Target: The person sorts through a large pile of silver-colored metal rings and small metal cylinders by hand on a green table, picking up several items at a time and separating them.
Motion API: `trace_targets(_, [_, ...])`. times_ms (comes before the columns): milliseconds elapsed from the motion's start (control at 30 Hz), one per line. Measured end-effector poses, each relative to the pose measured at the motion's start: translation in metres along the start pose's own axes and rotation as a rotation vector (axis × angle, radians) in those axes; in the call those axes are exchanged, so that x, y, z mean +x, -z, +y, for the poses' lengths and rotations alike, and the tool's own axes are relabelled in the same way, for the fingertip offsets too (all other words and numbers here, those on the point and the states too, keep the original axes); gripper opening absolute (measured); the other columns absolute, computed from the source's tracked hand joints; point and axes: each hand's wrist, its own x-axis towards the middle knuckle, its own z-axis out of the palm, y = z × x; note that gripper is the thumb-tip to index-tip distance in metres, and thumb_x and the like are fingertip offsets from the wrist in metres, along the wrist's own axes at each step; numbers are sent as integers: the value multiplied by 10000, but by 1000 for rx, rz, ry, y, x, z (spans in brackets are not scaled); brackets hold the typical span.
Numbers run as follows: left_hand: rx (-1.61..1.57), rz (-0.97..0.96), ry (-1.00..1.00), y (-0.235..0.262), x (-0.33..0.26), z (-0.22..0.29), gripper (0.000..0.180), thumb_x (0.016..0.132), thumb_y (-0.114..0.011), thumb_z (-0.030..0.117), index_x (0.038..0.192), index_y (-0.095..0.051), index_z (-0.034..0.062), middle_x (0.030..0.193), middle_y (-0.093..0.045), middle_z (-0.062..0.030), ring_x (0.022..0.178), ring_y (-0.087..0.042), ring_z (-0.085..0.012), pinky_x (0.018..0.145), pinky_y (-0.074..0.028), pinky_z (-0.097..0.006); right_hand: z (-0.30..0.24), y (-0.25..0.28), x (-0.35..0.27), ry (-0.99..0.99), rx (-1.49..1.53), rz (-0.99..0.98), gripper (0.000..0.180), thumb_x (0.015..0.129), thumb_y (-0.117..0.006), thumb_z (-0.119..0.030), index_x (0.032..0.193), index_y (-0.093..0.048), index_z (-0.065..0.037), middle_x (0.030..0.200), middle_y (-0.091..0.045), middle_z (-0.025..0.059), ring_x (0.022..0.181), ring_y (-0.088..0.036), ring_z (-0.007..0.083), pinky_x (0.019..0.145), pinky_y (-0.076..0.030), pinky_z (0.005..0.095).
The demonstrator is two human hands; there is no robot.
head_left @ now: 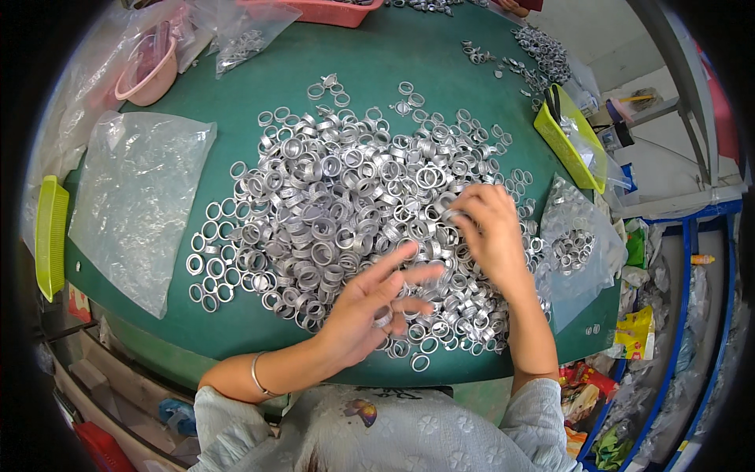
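Observation:
A broad heap of silver-grey metal rings [322,208] covers the middle of the green table. Over the heap's near side is my left hand [370,303], thumb and forefinger stretched apart and slightly blurred. One metal ring [383,318] sits against its lower fingers, which appear to hold it. To the right, my right hand [493,232] reaches palm-down into the heap. Its thumb and fingertips close around another metal ring [449,213], partly hidden by the fingers. A bracelet [258,374] circles my left wrist.
A flat clear plastic bag [141,204] lies on the left, beside a lime-green basket [51,236]. Pink basins [151,75] stand farther back. On the right are another lime-green basket [570,138] and a clear bag of rings [578,244]. Blue-framed shelving [690,315] stands beyond the table's right edge.

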Motion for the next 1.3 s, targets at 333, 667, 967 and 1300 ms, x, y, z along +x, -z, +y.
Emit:
trace_targets(333, [-267, -204, 138, 23, 6, -17, 342, 957, -485, 217, 1231, -511, 15, 1105, -584, -136, 1032, -575, -229, 772, -508, -309, -13, 17, 7, -89, 300, 86, 171, 778, -674, -78, 923, -636, 5, 930, -620, 113, 898, -568, 298, 812, -439, 380])
trace_targets(667, [-66, -46, 202, 14, -2, -7, 281, 877, -502, 34, 1138, -605, 57, 1119, -609, -73, 848, -577, -122, 623, -437, -197, -5, 8, 7, -122, 160, 96, 115, 746, -671, -49, 833, -612, -4, 941, -618, 113, 908, -559, 288, 832, -425, 370])
trace_targets(967, [-55, -216, 217, 15, 2, -9, 409, 823, -489, -9, 1223, -539, 63, 959, -529, -16, 718, -448, -70, 516, -338, -173, 12, -10, 14, -80, 145, 75, 180, 776, -688, -140, 880, -623, -8, 836, -580, 108, 813, -533, 293, 758, -409, 376])
trace_targets(1300, [-146, -222, 222, 17, 1, -13, 316, 867, -484, 14, 1174, -556, 27, 852, -523, -35, 648, -428, -69, 470, -312, -173, 13, 8, 7, -106, 30, 32, 301, 757, -699, -145, 1018, -608, -25, 980, -598, 120, 972, -537, 305, 840, -408, 396])
